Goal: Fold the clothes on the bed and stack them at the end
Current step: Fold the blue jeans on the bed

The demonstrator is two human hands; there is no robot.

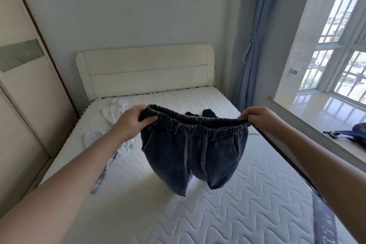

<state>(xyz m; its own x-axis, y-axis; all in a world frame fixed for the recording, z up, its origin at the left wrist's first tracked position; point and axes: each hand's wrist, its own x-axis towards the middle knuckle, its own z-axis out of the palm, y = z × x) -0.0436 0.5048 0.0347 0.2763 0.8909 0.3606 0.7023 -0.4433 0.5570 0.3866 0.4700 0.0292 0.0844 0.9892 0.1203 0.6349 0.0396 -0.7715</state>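
Both hands, left (128, 123) and right (259, 118), pinch the waistband of the jeans (193, 150), held stretched above the bed (247, 204). Folding is just starting; next, lay them flat, legs together.

A home bedroom: beyond the hands lies a bed with a bare quilted mattress (227, 194) and a white headboard (144, 69), with a wardrobe (23, 89) left of them and a blue curtain (255, 36) and barred window (340, 45) to their right.
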